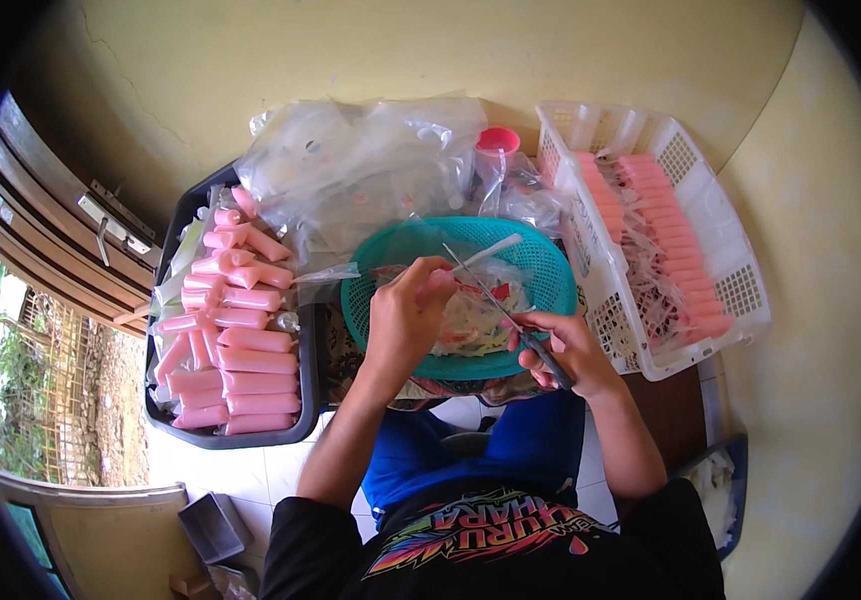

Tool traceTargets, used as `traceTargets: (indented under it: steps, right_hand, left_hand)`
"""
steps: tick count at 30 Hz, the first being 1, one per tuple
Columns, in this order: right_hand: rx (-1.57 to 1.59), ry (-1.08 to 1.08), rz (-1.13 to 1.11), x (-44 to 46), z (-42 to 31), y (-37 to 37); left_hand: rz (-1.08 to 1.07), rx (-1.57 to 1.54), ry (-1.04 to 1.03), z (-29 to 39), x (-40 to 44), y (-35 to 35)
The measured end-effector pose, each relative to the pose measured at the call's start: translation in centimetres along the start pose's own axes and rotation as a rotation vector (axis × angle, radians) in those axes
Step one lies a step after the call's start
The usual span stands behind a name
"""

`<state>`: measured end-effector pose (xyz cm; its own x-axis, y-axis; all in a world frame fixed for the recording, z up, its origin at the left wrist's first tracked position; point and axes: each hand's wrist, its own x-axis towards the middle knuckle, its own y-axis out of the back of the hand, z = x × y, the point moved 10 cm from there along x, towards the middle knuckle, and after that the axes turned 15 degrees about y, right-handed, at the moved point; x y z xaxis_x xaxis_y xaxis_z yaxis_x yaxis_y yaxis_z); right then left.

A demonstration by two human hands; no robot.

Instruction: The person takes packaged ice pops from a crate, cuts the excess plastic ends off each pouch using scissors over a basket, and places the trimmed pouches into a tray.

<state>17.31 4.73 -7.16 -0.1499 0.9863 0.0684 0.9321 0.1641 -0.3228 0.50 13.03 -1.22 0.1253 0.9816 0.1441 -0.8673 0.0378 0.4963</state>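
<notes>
Fingers of left hand pinch a pink packet over teal basket, right hand grips scissors; plastic offcuts and packet rows in white crate suggest well along, black tray pile probably left

**Bimanual posture: two bent arms, two closed grips**

Both arms reach forward from the torso, elbows bent and set wider than the hands. The left forearm slants inward to the left wrist; beyond it, the left hand shows its back, fingers bent toward the thumb in a closed grip. The right forearm likewise angles inward, behind its own grip. The right hand is closed as well—its fingers curled, the grip at its inner side, facing the left hand. The two hands are apart—neither touches the other.
</notes>
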Motion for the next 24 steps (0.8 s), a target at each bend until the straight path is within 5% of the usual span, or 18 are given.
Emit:
traceTargets:
  steps: [24]
  right_hand:
    - [-0.008,0.036,-0.009,0.1,1.1,0.0]
  left_hand:
    - [-0.061,0.006,0.015,0.0,-0.2,-1.2]
